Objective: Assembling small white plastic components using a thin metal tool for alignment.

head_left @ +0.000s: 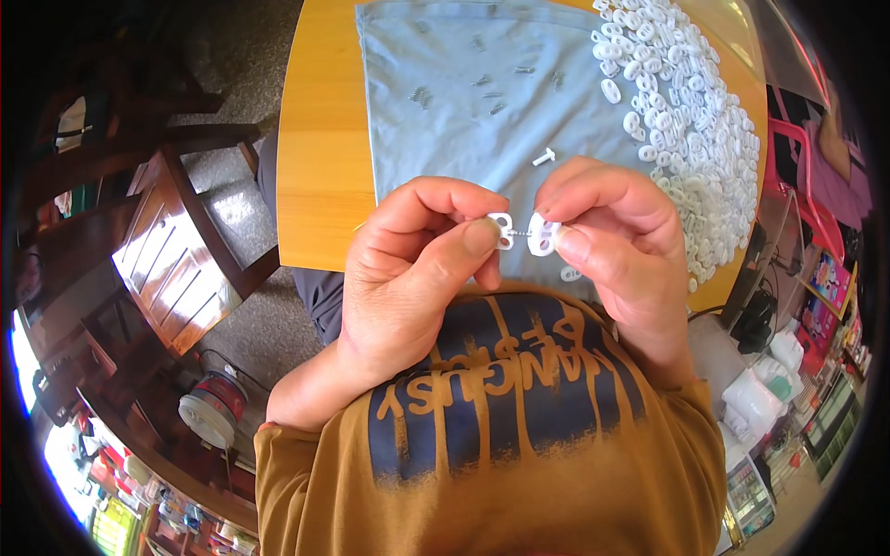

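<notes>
Near the table's front edge, my left hand (408,264) pinches a small white plastic piece with holes (503,231) between thumb and fingers. Facing it, my right hand (619,232) grips a second white two-holed piece (540,237) the same way. A thin metal spring (521,233) seems to bridge the narrow gap between the two; which piece it sits in, I cannot tell. Just beyond my right fingers, a white T-shaped plastic pin (544,157) lies on the blue-grey cloth (445,139). Another white piece (570,274) rests below my right hand, partly covered.
Small springs (420,97) lie scattered over the cloth's far half. Along the table's right side spreads a big heap of white oval plastic pieces (681,111). Wood shows at the table's left (320,139). A wooden chair (176,250) stands left, a red chair (807,195) right.
</notes>
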Demonstrator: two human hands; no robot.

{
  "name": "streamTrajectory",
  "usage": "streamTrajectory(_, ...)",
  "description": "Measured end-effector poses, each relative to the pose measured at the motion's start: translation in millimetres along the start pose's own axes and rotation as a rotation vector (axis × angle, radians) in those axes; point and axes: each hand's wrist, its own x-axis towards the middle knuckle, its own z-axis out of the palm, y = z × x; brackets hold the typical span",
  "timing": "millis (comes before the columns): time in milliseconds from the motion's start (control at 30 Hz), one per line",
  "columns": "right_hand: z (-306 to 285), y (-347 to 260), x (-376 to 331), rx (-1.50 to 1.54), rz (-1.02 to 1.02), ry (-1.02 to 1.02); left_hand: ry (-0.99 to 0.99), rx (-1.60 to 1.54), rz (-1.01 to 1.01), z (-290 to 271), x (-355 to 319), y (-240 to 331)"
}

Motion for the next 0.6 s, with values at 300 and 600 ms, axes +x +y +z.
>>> streamTrajectory(300,0.3,-1.3,2.4,-0.606,-0.303,-0.014,0.024,0.136,0.073,2.5,-2.1,-1.9)
streamTrajectory(600,7.3,0.3,3.5,-0.67,-0.349,0.008,0.043,0.139,0.077,5.6,-3.5,-6.3)
